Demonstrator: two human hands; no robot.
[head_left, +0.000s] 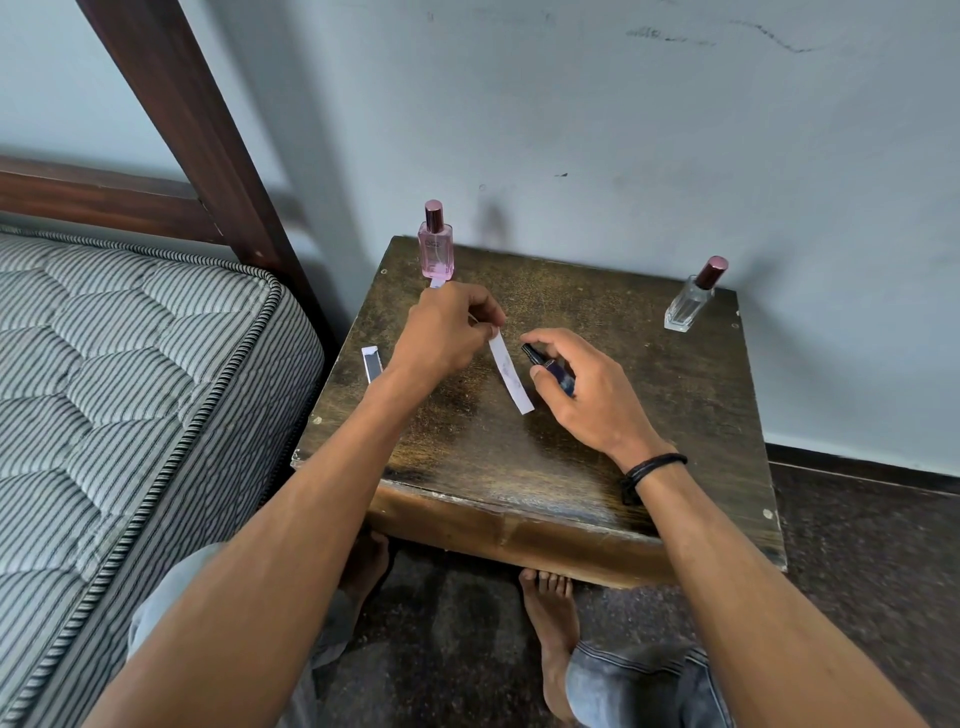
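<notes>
Curling round a vial (543, 359) near the table's (467, 457) middle, the right hand (592, 400) is aiming its nozzle at a strip (511, 379), which the left hand (447, 338) is pinching by its top, perhaps keeping it off the wood. A pink bottle (436, 252) is standing at the far left corner.

Bare forearms, black cord bracelet (655, 464) on right wrist, grey-blue jeans (639, 686), bare feet.

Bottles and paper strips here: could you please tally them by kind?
Bottles: 3 (pink bottle, clear bottle, dark bottle in the right hand)
Paper strips: 2 (held strip in the left hand, loose strip on the table)
Total: 5
A white tip beyond the left hand is possibly the held strip's end.
</notes>
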